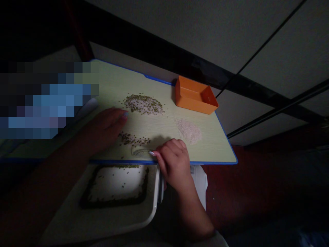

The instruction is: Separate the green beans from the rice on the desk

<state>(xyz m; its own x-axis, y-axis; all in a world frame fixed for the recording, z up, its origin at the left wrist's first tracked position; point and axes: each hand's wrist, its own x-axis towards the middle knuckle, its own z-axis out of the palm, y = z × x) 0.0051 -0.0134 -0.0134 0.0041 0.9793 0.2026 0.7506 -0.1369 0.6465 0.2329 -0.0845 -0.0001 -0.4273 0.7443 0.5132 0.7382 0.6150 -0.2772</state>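
A clear, curved piece (141, 152) sits at the worktop's (218, 151) near edge, its end in the right hand (176, 161), whose fingers curl closed on it. Just beyond lies a scatter of dark brown and pale grains (132, 139). The left hand (104, 127) holds its fingers close together near a green-and-white heap (144, 104); I cannot tell whether they grip anything.

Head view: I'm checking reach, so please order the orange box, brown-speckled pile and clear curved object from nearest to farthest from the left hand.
1. Brown-speckled pile: just right of the left hand.
2. Clear curved object: farther right, beside the right hand.
3. Orange box: farthest, toward the back right.
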